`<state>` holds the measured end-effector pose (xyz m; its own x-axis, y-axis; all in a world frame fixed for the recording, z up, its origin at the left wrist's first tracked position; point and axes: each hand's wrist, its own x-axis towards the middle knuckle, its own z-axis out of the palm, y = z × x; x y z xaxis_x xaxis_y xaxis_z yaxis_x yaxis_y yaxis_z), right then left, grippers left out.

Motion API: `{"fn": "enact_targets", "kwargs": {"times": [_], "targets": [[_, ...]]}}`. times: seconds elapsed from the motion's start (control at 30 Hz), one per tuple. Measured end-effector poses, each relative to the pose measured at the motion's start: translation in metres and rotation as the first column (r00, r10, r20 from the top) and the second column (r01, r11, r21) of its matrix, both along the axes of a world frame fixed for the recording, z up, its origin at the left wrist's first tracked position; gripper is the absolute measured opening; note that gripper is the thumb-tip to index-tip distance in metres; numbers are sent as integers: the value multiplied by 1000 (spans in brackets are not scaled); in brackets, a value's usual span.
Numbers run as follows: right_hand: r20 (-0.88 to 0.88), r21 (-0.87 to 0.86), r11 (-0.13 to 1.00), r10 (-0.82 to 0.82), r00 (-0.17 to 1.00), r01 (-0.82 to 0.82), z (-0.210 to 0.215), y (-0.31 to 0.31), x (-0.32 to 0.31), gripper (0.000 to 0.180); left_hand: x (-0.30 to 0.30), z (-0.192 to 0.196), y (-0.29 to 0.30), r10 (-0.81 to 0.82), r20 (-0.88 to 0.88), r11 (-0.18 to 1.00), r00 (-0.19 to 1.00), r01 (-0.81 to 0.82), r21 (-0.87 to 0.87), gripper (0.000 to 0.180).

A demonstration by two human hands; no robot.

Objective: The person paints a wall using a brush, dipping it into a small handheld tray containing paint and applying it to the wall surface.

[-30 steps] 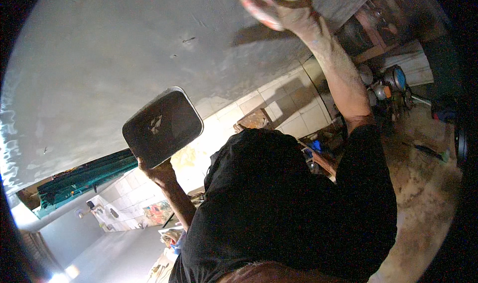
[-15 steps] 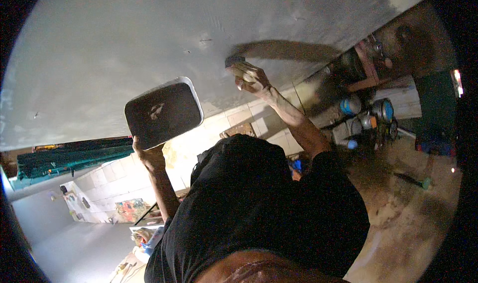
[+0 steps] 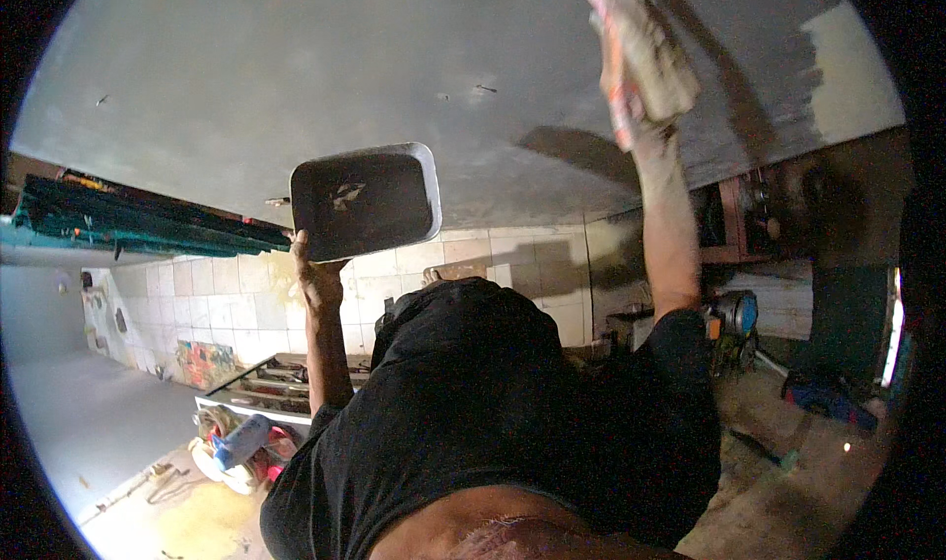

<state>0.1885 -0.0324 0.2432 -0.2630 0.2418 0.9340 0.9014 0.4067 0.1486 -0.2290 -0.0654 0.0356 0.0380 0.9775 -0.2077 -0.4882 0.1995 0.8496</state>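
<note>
1. Left hand (image 3: 313, 276) grips the tray (image 3: 365, 200) by its lower rim, held up just below the ceiling (image 3: 296, 67). Tray tilts; contents could spill onto the person.
2. Right hand (image 3: 645, 67), right of the tray, is clenched on a float (image 3: 616, 57) against the ceiling. Overreaching risks a slip or drips.

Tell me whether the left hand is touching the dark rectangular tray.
Touching. The head view shows the left hand gripping the lower left edge of the dark rectangular tray, fingers on its rim, holding it raised.
</note>
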Motion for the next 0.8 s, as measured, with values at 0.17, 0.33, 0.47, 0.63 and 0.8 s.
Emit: {"fn": "enact_targets", "kwargs": {"times": [0.17, 0.33, 0.47, 0.63, 0.8], "targets": [[-49, -289, 957, 21, 999, -34, -123, -21, -7, 32, 4, -1, -8, 33, -45, 999, 998, -32, 8, 58], [-214, -351, 921, 99, 972, -171, -164, -48, -36, 39, 8, -2, -5, 4, -85, 999, 996, -7, -37, 55], [-635, -339, 840, 128, 762, -423, -106, -64, -79, 21, 16, 1, -7, 17, -127, 999, 992, -21, -30, 53], [-597, -607, 559, 147, 788, -564, -85, -49, -129, 14, 28, 18, -10, -33, -105, 998, 994, 37, 41, 53], [-528, -750, 434, 60, 847, -499, -117, -43, -149, 12, 34, 8, 0, -127, -77, 990, 989, 130, 45, 56]]}}
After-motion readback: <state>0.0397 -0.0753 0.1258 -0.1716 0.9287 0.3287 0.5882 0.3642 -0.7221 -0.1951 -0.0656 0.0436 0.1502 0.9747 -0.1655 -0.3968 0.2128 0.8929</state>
